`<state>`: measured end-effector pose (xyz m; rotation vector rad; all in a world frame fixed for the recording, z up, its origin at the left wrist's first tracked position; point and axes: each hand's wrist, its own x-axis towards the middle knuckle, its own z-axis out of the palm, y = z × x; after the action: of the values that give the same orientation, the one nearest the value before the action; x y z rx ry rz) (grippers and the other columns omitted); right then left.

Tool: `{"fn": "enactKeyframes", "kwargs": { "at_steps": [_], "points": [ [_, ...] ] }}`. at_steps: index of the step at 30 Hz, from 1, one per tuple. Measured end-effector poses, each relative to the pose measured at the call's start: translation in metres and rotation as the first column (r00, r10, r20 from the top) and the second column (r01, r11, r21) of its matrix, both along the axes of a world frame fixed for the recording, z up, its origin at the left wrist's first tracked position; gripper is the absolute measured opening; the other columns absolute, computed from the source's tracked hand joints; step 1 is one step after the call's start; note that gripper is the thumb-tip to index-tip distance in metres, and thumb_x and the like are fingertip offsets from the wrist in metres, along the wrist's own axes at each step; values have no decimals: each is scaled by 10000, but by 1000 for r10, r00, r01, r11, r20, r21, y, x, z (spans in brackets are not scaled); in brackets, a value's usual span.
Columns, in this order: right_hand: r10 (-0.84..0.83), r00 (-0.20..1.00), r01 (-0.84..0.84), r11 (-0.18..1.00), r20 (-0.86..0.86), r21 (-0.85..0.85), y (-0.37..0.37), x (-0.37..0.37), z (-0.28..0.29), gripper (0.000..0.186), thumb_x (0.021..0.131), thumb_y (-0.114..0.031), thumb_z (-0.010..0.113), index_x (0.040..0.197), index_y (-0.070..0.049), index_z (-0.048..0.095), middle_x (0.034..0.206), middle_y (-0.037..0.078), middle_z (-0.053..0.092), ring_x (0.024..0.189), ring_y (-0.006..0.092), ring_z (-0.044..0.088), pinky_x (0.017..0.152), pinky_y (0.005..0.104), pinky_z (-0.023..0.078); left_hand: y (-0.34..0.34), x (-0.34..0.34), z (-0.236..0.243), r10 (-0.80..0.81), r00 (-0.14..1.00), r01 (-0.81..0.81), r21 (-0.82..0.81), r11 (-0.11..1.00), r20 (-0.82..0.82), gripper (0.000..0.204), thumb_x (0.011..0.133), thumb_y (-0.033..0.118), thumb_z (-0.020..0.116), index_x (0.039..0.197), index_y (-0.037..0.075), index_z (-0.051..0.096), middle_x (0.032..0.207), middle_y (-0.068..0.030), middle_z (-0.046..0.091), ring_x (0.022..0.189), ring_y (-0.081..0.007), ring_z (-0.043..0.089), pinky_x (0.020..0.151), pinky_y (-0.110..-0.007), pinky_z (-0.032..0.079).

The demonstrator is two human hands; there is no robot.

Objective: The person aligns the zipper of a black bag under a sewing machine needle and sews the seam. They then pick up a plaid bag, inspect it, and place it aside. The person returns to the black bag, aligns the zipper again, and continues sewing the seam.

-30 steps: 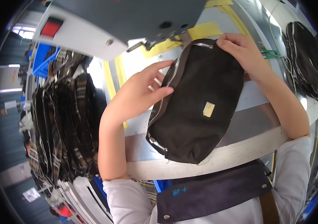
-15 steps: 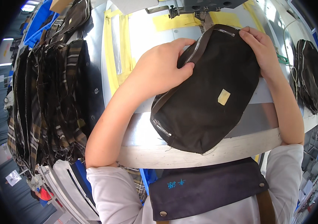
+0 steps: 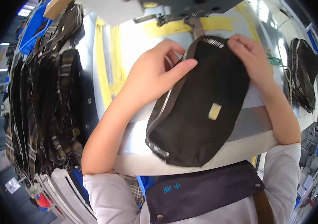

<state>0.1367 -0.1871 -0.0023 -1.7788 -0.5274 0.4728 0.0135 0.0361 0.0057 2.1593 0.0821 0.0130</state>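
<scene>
A dark brown-black zippered fabric pouch (image 3: 203,100) lies tilted across the work table, its lower end over the front edge. A metal zipper runs along its left side and bends round both ends, and a small cream label patch (image 3: 214,111) shows on its face. My left hand (image 3: 155,72) pinches the zipper edge, thumb on top and fingers partly hidden behind. At the upper right corner, my right hand (image 3: 250,56) grips the rim with thumb and curled fingers. Just beyond the pouch's far end is the foot of a sewing machine (image 3: 194,20).
Several dark and plaid fabric pieces (image 3: 47,112) hang in a stack at the left, near a blue bin (image 3: 34,33). Another zippered pouch (image 3: 302,74) lies at the right. Yellow tape (image 3: 105,63) marks the metal table top (image 3: 133,130). A dark apron (image 3: 203,190) covers my front.
The head view has shifted, so the whole scene sits differently in the picture. My left thumb has straightened along the pouch's zipper edge. Both hands still hold the pouch.
</scene>
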Motion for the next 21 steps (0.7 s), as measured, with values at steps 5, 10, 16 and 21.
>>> {"fn": "enactKeyframes", "kwargs": {
  "at_steps": [5,10,16,21],
  "points": [
    [150,988,-148,988,-47,49,6,-25,9,227,931,-237,601,913,-18,658,735,-52,590,688,19,511,619,206,427,-10,-2,0,-9,998,21,-209,978,60,325,816,225,727,1055,31,624,740,-44,572,606,-135,483,586,-255,427],
    [180,976,-171,982,-126,85,2,-25,8,218,919,-238,632,914,-24,671,720,-49,599,660,13,508,594,206,424,-15,-3,3,-36,984,43,-39,998,173,241,804,133,721,996,16,634,820,-54,573,649,-136,503,603,-255,428],
    [251,887,-122,937,-387,328,1,-18,13,438,989,-388,473,1076,14,624,907,35,661,808,94,616,738,241,494,-14,-6,2,13,965,13,-98,995,260,215,802,104,719,985,27,637,818,-47,576,680,-133,538,615,-256,434],
    [406,613,72,825,-677,561,-8,-25,21,540,965,-418,498,1299,6,493,1153,92,615,1043,170,586,941,331,457,-13,-10,6,72,947,-31,-134,990,313,200,799,68,713,979,17,641,827,-46,582,694,-128,550,644,-243,444]
  ]
}}
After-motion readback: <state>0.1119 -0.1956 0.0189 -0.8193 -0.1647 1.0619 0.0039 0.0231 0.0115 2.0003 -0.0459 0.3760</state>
